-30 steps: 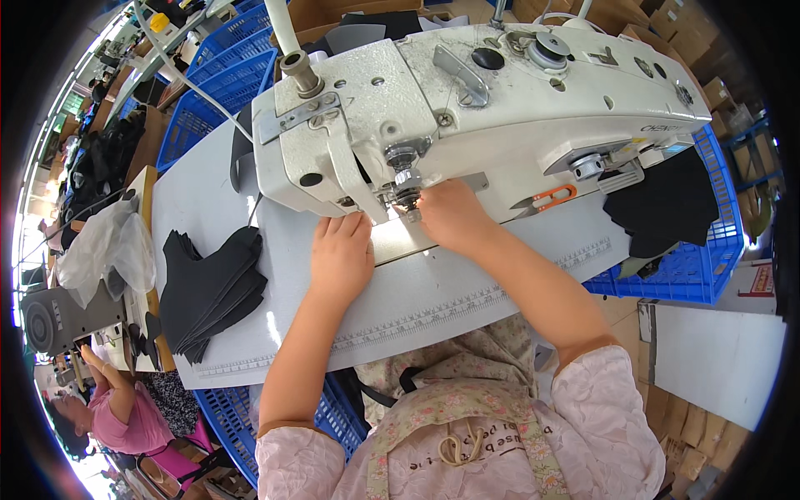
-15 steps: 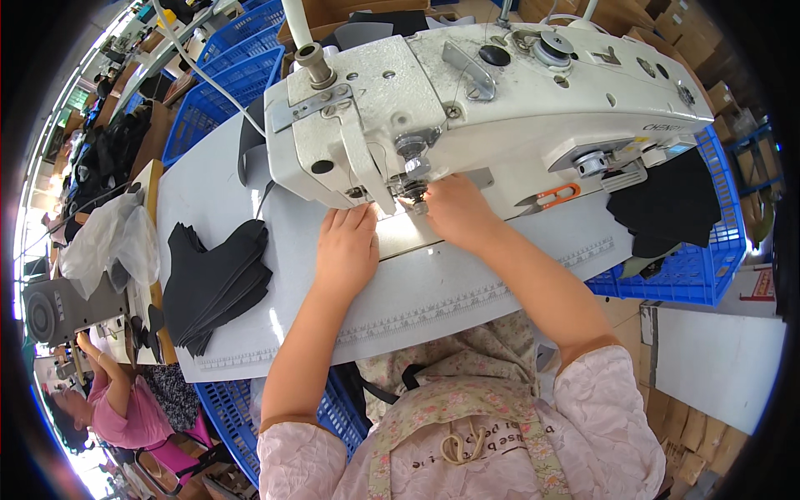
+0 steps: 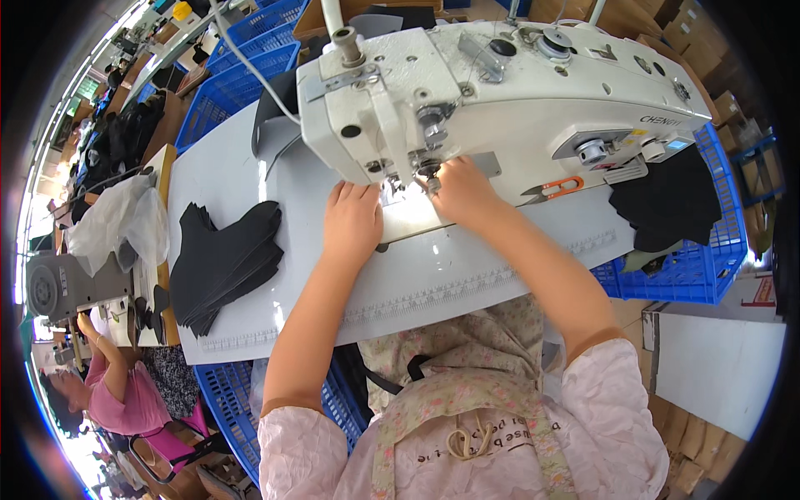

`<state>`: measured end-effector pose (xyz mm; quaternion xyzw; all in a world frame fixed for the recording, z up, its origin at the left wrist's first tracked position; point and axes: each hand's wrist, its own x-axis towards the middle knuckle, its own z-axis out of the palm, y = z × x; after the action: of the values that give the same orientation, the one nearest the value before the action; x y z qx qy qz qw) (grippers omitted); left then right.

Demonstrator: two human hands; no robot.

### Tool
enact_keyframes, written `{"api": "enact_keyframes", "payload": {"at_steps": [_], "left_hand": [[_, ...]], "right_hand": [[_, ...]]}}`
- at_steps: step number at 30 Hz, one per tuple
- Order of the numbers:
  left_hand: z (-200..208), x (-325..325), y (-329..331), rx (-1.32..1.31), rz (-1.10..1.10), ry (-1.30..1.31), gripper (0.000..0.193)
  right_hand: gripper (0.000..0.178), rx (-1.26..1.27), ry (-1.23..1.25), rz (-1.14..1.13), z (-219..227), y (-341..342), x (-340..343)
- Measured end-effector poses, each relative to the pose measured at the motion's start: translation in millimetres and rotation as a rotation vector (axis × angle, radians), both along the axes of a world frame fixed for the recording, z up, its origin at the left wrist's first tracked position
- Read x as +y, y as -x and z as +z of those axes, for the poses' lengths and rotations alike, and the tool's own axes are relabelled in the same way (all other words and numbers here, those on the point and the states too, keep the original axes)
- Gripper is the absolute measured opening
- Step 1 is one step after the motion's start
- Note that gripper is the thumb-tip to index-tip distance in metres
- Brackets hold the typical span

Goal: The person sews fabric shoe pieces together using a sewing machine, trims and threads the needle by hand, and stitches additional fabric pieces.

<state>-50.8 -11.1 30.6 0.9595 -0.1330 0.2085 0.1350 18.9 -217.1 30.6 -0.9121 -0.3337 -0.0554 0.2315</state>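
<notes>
A white industrial sewing machine [image 3: 508, 108] stands across the table in front of me. My left hand [image 3: 354, 223] lies on the machine bed left of the needle area, fingers extended forward and close together. A small dark edge shows by its thumb side; what it belongs to is unclear. Just right of the presser foot [image 3: 427, 171], my right hand [image 3: 463, 193] has its fingers curled in toward the needle. Its fingertips are partly hidden, and I cannot make out what they hold. A fanned stack of black fabric pieces [image 3: 225, 262] rests left of my left hand.
Orange-handled thread snips [image 3: 557, 189] lie on the machine bed. More black pieces [image 3: 667, 200] lie at the right over a blue crate [image 3: 725, 225]. A ruler strip [image 3: 450, 293] runs along the table's near edge. Someone in pink [image 3: 129, 400] sits at another machine, far left.
The whole view has shifted, so the machine and table sit differently in the picture. Both hands stay beside the needle area, with little clear movement relative to the machine.
</notes>
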Motion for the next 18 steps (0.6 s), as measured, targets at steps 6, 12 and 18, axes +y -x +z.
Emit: {"api": "enact_keyframes", "payload": {"at_steps": [6, 12, 18], "left_hand": [[-3.7, 4.1, 1.8, 0.073, 0.029, 0.029, 0.029], [-8.9, 6.0, -0.9, 0.087, 0.025, 0.079, 0.033], [-10.7, 4.9, -0.1, 0.080, 0.024, 0.090, 0.033]], "right_hand": [[0.022, 0.241, 0.191, -0.004, 16.9, -10.7, 4.0], [0.013, -0.058, 0.088, -0.052, -0.9, -4.0, 0.0], [0.023, 0.143, -0.438, -0.048, 34.0, 53.9, -16.2]]}}
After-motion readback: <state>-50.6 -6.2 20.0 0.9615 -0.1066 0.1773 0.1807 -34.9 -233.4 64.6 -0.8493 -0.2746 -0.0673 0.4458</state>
